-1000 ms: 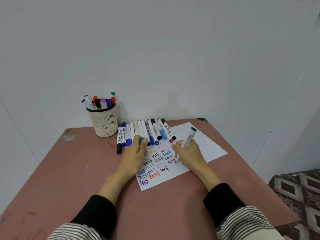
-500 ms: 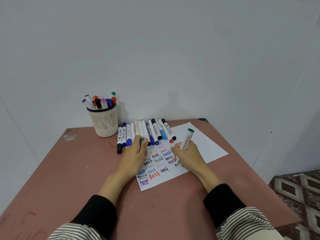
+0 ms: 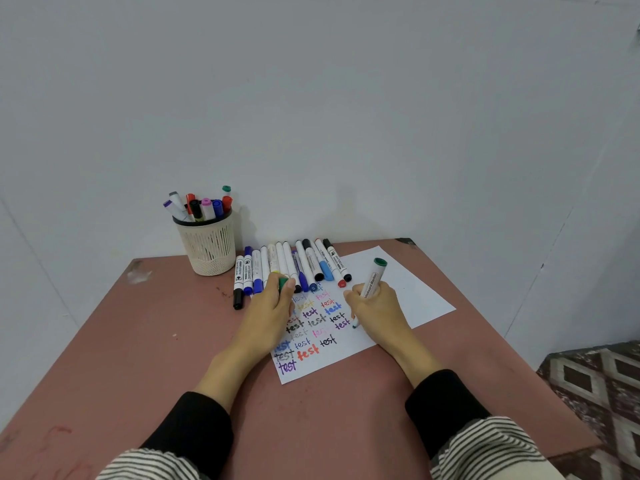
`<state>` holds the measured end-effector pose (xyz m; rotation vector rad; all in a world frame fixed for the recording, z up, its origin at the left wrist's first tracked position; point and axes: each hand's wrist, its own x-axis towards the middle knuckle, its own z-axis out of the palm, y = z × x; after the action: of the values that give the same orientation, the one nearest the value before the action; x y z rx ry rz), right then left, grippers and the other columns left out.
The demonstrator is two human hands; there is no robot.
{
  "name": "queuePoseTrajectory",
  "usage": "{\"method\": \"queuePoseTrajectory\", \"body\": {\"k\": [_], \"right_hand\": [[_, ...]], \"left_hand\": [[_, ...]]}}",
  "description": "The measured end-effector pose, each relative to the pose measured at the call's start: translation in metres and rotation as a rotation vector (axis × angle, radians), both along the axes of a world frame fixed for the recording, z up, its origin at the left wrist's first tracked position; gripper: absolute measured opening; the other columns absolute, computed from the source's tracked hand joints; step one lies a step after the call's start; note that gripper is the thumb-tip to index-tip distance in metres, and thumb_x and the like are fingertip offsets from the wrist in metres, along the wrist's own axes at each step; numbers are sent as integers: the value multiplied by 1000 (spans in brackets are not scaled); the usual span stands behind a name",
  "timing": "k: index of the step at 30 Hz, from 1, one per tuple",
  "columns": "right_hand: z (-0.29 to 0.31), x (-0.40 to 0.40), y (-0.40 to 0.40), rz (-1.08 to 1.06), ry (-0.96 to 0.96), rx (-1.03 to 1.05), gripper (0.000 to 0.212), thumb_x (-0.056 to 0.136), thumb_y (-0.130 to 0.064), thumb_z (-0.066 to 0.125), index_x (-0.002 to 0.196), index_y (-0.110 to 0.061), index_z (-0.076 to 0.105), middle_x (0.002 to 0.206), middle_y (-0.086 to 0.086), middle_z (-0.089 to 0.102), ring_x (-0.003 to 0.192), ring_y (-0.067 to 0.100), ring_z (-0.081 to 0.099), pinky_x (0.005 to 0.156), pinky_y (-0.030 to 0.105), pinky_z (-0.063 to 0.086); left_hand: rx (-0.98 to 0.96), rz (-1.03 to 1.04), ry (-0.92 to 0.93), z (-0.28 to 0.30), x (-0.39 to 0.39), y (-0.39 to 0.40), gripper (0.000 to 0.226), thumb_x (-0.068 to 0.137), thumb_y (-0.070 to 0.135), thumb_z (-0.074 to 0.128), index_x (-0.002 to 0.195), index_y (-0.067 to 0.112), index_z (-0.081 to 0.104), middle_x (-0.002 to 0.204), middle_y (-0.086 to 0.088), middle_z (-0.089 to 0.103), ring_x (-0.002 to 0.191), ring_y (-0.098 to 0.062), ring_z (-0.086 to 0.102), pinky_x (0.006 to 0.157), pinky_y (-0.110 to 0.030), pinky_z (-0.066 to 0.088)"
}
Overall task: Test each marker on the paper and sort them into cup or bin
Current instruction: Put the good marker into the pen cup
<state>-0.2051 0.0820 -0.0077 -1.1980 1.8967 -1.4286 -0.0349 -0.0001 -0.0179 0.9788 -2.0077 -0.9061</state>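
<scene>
Reddish table [image 3: 138, 341] against a pale wall [image 3: 311, 98], paper [image 3: 408, 292] on it.
Right hand [image 3: 377, 311] grips a green marker [image 3: 370, 282], tip on paper; left hand [image 3: 272, 306] holds its cap [image 3: 283, 283] beside the marker row [image 3: 294, 265]; cup [image 3: 207, 244] behind.

Right hand [image 3: 379, 308]: grips green marker [image 3: 371, 283], tip on paper [image 3: 408, 289].
Left hand [image 3: 268, 315]: holds green cap [image 3: 283, 283], resting on paper.
Cup [image 3: 207, 245]: beyond paper's left corner.
</scene>
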Motion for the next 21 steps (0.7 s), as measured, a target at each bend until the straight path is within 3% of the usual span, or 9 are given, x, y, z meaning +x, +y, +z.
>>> {"method": "queuePoseTrajectory", "body": {"k": [3, 9, 14, 18, 21], "right_hand": [[1, 0, 1, -24, 24, -6, 36, 93, -20, 58, 61, -20, 41, 64, 0, 50, 52, 4, 46, 47, 8, 37], [9, 1, 4, -58, -123, -171, 40, 91, -28, 66, 57, -10, 53, 53, -3, 53, 40, -2, 47, 46, 11, 38], [11, 3, 1, -29, -104, -217, 41, 100, -40, 45, 70, -14, 56, 48, -14, 49, 47, -1, 45, 52, 10, 41], [16, 14, -13, -17, -318, -242, 41, 99, -48, 39, 77, -15, 47, 61, -1, 41, 54, 6, 37, 49, 11, 35], [22, 27, -29, -10, -483, -194, 37, 96, -51, 45, 81, -17, 49, 60, -5, 39, 50, 4, 34, 43, 11, 31]], "left_hand": [[4, 0, -4, 0, 0, 0, 26, 102, 40, 32, 83, 24, 40, 68, 0, 54, 50, -1, 43, 56, -24, 36], [-35, -41, 40, 0, 2, 1, 24, 99, 45, 38, 87, 26, 46, 65, -2, 49, 54, -6, 38, 55, -27, 35], [-127, -35, 114, 8, 4, 2, 21, 99, 39, 45, 90, 21, 52, 62, -5, 47, 51, -6, 34, 51, -21, 32], [-138, -11, 144, 12, 6, -3, 23, 101, 33, 44, 88, 16, 52, 71, 1, 51, 58, -3, 40, 57, -15, 35], [-113, 26, 126, 14, 9, -7, 29, 104, 34, 35, 94, 17, 56, 82, 4, 57, 71, 0, 48, 65, -9, 37]]}}
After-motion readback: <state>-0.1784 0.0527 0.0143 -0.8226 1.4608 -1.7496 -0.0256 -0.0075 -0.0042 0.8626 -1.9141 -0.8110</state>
